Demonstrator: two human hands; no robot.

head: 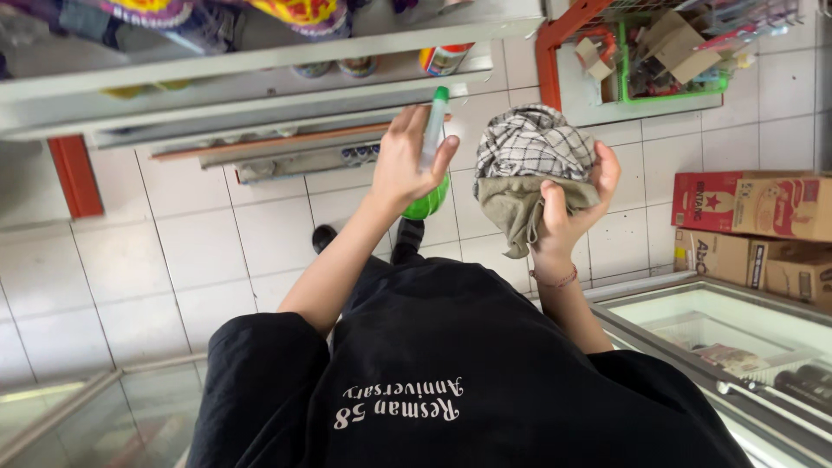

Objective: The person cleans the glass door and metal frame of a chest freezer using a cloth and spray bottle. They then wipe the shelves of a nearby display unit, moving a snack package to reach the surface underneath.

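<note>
My left hand grips a green spray bottle, with its white-and-green nozzle sticking up past my fingers. My right hand holds a bunched cloth, checked black and white on top and plain grey-green below. The bottle's nozzle sits just left of the cloth, and the two hands are close together above the white tiled floor. My black shirt fills the bottom of the view.
A grey shop shelf with packaged goods runs across the top left. Red and brown cardboard boxes stand at right. Glass-topped freezer chests sit at lower right and lower left. A basket of cartons is at top right.
</note>
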